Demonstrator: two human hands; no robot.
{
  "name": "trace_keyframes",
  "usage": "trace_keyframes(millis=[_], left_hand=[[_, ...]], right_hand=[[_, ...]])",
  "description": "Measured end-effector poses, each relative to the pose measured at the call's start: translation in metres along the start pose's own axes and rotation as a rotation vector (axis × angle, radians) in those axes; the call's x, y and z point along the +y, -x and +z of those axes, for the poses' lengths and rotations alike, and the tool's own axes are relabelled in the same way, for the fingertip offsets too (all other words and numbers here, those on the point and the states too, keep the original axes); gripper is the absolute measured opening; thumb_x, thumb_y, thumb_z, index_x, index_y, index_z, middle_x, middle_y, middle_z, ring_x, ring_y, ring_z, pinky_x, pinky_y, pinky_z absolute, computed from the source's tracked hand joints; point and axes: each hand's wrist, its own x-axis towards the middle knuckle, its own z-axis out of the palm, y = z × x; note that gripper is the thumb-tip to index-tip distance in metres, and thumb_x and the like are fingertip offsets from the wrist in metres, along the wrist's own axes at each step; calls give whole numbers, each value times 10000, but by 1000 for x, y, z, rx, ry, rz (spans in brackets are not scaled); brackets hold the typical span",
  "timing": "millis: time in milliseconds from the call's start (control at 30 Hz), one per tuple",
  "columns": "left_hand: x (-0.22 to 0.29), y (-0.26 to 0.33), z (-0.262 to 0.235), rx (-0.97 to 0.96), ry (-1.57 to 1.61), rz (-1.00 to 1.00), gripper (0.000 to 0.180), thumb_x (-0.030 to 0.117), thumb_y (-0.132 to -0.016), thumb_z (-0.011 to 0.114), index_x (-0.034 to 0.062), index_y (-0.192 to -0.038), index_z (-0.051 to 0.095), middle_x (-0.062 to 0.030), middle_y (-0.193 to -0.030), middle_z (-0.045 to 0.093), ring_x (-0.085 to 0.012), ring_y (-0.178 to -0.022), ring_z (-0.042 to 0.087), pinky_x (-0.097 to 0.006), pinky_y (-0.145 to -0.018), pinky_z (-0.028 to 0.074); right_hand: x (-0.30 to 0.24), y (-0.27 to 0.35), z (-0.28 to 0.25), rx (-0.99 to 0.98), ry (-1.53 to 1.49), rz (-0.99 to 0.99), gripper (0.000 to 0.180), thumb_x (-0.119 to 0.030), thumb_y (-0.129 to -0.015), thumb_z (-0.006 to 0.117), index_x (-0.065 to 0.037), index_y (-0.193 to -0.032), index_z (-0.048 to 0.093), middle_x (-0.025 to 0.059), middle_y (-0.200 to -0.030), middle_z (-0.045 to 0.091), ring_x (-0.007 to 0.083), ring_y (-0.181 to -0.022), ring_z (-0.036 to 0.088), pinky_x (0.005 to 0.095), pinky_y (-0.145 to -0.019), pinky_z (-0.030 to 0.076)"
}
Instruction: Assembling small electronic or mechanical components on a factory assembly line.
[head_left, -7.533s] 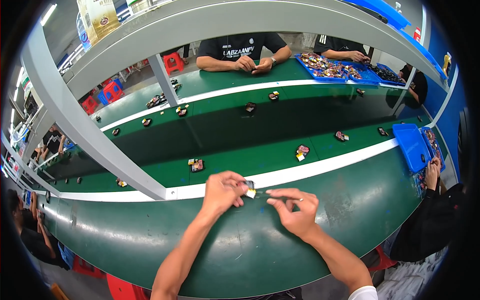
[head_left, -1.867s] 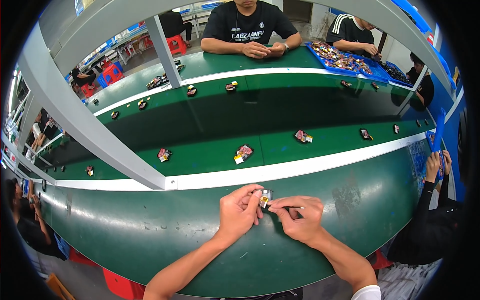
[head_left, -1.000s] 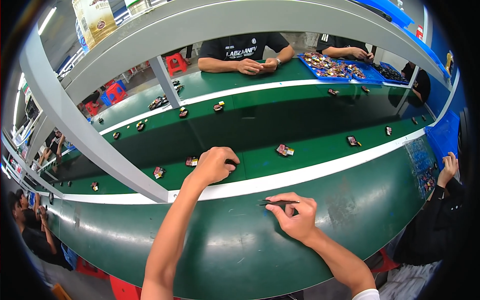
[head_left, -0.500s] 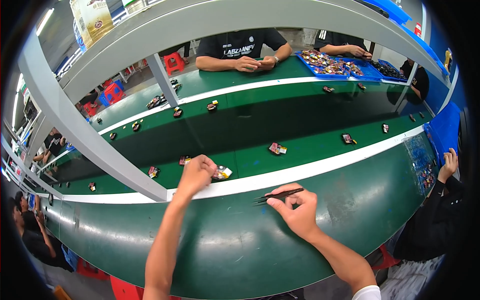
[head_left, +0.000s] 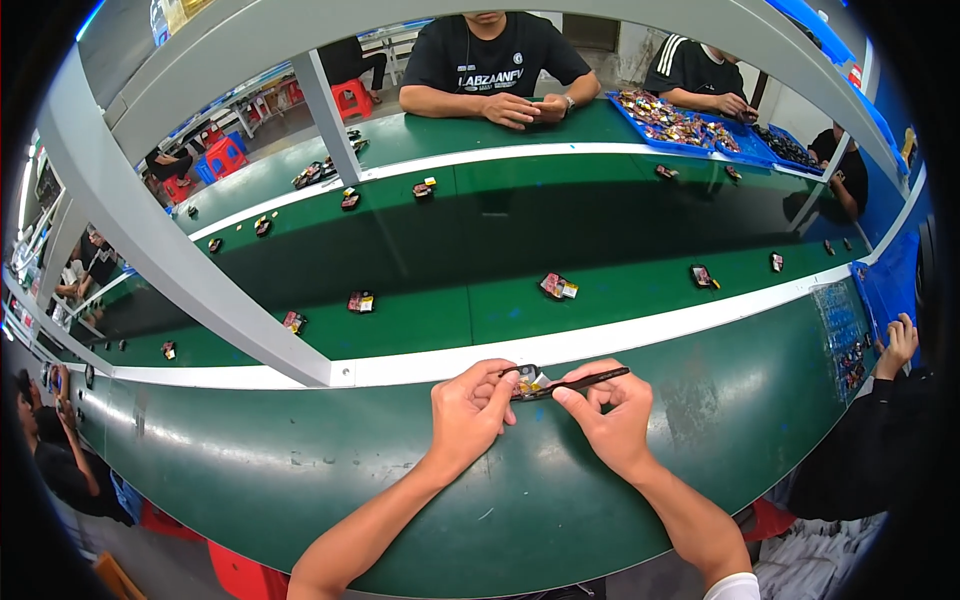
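Note:
My left hand (head_left: 470, 415) pinches a small dark part with a yellow and white tab (head_left: 531, 381) just above the near green bench edge. My right hand (head_left: 612, 415) holds thin black tweezers (head_left: 580, 381) whose tips meet that small part. Both hands sit close together in front of the white stripe (head_left: 620, 335) that borders the green conveyor belt (head_left: 450, 310).
Similar small parts (head_left: 558, 287) (head_left: 360, 301) (head_left: 701, 276) lie spaced along the belt. A grey frame post (head_left: 200, 270) crosses at left. Blue trays (head_left: 670, 118) of parts sit at the far side, where people in black shirts work. Another person's hand (head_left: 897, 345) rests by a blue tray at right.
My left hand reached out to the belt, took a small part and came back to the bench. The tweezers in my right hand now touch that part. Parts on the belt have shifted left.

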Motion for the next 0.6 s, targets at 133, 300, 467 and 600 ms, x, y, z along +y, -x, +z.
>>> trace_keyframes(millis=[133, 300, 467, 600], left_hand=[[0, 0, 5, -33, -20, -5, 183, 39, -979, 652, -76, -1120, 670, -83, -755, 698, -99, -576, 653, -222, -468, 498], [-1, 3, 8, -34, -105, 91, 171, 24, -970, 656, -72, -1109, 683, -94, -774, 712, -111, -599, 674, -228, -476, 523], [-7, -1, 13, -32, -151, 258, 175, 3, -956, 663, -78, -1109, 685, -110, -788, 719, -123, -603, 682, -233, -474, 527], [-3, -1, 16, -26, -158, 297, 174, -9, -952, 663, -80, -1109, 686, -113, -788, 720, -125, -603, 683, -236, -472, 528]], right_hand=[[7, 2, -3, 7, 90, -9, 163, 11, -818, 810, 11, -943, 706, -75, -529, 497, -20, -447, 361, 195, -446, 236], [4, 1, -4, -27, 141, -27, 161, 17, -818, 808, 14, -940, 704, -57, -573, 557, -27, -467, 368, 192, -446, 239], [6, -6, -11, -25, -147, 200, 138, 61, -845, 772, 34, -947, 683, 12, -753, 681, -27, -565, 469, 165, -475, 314], [4, -10, -13, -41, -264, 270, 141, 87, -855, 752, 45, -960, 667, 68, -819, 715, 8, -662, 593, 152, -536, 418]])
